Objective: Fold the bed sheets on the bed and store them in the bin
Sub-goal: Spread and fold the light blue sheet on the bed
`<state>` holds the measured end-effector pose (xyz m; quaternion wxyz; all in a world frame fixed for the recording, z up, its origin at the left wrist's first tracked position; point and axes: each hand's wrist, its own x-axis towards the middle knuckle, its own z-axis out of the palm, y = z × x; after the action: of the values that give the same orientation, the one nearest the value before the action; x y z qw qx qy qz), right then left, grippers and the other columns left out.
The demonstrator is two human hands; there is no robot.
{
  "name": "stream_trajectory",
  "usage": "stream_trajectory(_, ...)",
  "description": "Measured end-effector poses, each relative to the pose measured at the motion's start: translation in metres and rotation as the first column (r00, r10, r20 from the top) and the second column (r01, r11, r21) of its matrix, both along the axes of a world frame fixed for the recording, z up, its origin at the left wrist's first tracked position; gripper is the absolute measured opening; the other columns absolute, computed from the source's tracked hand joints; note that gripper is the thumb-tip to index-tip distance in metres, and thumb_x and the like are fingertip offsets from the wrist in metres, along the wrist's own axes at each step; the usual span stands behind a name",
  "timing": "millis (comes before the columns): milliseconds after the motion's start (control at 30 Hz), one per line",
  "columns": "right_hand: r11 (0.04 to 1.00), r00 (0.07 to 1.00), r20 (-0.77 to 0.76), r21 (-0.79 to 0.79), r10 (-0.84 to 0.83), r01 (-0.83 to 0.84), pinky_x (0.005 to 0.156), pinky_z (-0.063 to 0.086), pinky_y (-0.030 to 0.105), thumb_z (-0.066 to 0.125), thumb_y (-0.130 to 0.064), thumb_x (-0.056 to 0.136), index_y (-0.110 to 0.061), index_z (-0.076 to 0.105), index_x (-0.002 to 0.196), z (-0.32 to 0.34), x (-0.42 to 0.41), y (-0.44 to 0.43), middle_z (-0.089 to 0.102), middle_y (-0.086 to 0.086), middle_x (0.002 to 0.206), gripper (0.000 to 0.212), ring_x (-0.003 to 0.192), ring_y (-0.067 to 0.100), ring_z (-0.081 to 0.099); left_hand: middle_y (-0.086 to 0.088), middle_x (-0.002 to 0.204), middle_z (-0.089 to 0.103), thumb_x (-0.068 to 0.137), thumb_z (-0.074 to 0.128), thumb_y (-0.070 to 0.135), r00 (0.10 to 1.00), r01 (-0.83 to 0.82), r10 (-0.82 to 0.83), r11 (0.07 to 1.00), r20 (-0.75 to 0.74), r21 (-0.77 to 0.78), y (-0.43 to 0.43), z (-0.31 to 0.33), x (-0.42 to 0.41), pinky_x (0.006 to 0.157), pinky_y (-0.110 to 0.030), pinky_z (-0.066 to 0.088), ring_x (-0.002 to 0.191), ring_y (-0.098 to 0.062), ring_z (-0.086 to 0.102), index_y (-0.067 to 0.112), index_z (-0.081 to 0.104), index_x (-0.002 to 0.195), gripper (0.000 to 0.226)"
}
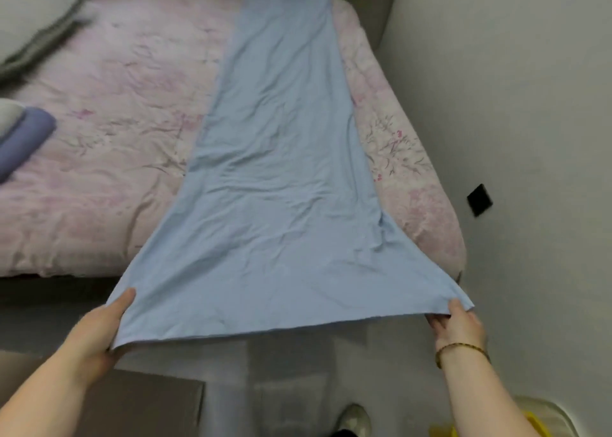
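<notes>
Step in hand: mid-fold. The light blue sheet (281, 158) is already a long narrow strip, laid lengthwise along the right side of the bed (99, 171), far end up near the headboard, near end pulled off the mattress edge and held up taut over the floor.

Left hand (99, 330) is pinched closed on the near-left corner, thumb on top w/ fingers under. Right hand (458, 324), w/ a bead bracelet (462, 350) at the wrist, is clamped on the near-right corner.

Next move, as I judge it: carry both corners fwd to the far end, halving the length; needs even tension so the edges line up.

Fabric looks thin, soft, matte, w/ fine creases; it flares wide btwn the hands. Bed cover is pink floral, rumpled. A rolled purple cloth (23, 138) and a grey folded piece (36, 19) lie at the left.

Bin: prob. the pale rim w/ yellow inside at bottom right (543, 413), but it's cropped, can't be sure.
</notes>
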<state>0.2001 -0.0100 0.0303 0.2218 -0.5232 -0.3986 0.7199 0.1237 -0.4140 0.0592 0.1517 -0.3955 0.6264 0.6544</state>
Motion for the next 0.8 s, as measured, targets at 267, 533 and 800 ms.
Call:
stream_trajectory(267, 0.989, 0.992, -0.084, 0.104, -0.099, 0.107, 0.034, 0.046, 0.017, 0.044, -0.010, 0.095, -0.005, 0.057, 0.110, 0.091, 0.013, 0.016, 0.055, 0.008, 0.092, 0.020, 0.076, 0.021, 0.053, -0.019, 0.123, 0.056, 0.095, 0.046, 0.036, 0.996, -0.039, 0.050, 0.989, -0.072, 0.143, -0.003, 0.055, 0.015, 0.097, -0.044, 0.040, 0.095, -0.034, 0.056, -0.002, 0.049, 0.126, 0.049)
stream_trajectory(533, 0.982, 0.985, -0.053, 0.083, -0.167, 0.171, 0.053, 0.053, 0.022, 0.038, -0.010, 0.094, -0.002, 0.045, 0.131, 0.105, 0.024, 0.032, 0.055, 0.011, 0.107, 0.039, 0.067, 0.018, 0.049, -0.020, 0.115, 0.056, 0.093, 0.052, 0.029, 0.989, 0.014, -0.023, 0.998, -0.149, -0.065, 0.021, 0.073, 0.010, 0.093, -0.041, 0.040, 0.103, -0.037, 0.055, -0.010, 0.047, 0.125, 0.051)
stream_trajectory(800, 0.997, 0.992, 0.116, -0.061, -0.041, 0.049, 0.061, 0.055, 0.024, 0.031, -0.003, 0.098, 0.010, 0.032, 0.137, 0.088, 0.039, 0.024, 0.047, 0.018, 0.130, 0.041, 0.095, 0.036, 0.056, -0.031, 0.128, 0.049, 0.089, 0.060, 0.018, 1.000, -0.017, 0.015, 0.990, -0.012, -0.141, 0.019, 0.063, 0.046, 0.099, -0.042, 0.036, 0.116, -0.041, 0.050, -0.019, 0.048, 0.120, 0.050)
